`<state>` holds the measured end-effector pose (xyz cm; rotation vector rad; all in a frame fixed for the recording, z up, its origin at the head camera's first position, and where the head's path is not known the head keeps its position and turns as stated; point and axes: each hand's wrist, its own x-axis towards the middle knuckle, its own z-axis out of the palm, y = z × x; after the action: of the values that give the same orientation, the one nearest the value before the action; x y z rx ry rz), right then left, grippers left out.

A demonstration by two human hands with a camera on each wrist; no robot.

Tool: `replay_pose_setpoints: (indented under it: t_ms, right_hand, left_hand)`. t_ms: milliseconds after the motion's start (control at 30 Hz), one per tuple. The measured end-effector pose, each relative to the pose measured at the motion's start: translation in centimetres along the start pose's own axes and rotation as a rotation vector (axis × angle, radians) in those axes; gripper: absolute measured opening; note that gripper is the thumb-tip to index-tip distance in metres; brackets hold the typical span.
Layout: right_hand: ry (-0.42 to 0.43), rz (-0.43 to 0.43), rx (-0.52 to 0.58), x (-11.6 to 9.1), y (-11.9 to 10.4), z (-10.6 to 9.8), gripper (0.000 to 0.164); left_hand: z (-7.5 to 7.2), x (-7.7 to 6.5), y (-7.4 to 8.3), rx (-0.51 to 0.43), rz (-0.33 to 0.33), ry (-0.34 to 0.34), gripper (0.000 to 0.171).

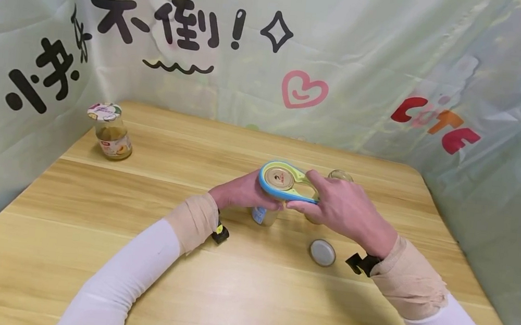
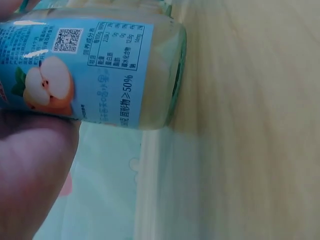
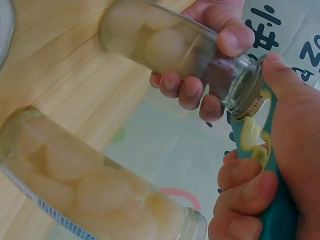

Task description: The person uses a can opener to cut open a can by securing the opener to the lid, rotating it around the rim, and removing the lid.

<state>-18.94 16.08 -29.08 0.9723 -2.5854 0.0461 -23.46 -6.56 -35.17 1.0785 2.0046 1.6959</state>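
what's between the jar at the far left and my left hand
Only bare wooden tabletop between that jar and your left hand, in the head view.

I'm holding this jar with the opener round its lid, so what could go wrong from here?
The jar could twist in your left hand, since bare fingers grip smooth glass. The opener might slip off the lid if your right hand turns it hard. Your right hand could also knock the second jar, which stands close to it.
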Motion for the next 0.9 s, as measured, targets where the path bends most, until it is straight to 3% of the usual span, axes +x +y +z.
replay_pose_setpoints:
  t_ms: [367,767,900]
  right_hand:
    - [-0.003,-0.035,0.003,0.2,0.3,-0.3,0.059]
    - [0.013,-0.059,-0.017,0.4,0.4,-0.9,0.057]
    - [0.007,-0.043,-0.011,0.5,0.4,-1.2,0.057]
  left_hand:
    - [-0.1,-0.1,-0.1,-0.040,0.023,-0.030,0.069]
    - [0.0,0.1,0.0,-0.015,0.022,-0.013,0.071]
    - [0.0,0.1,-0.1,-0.062,0.035,-0.014,0.072]
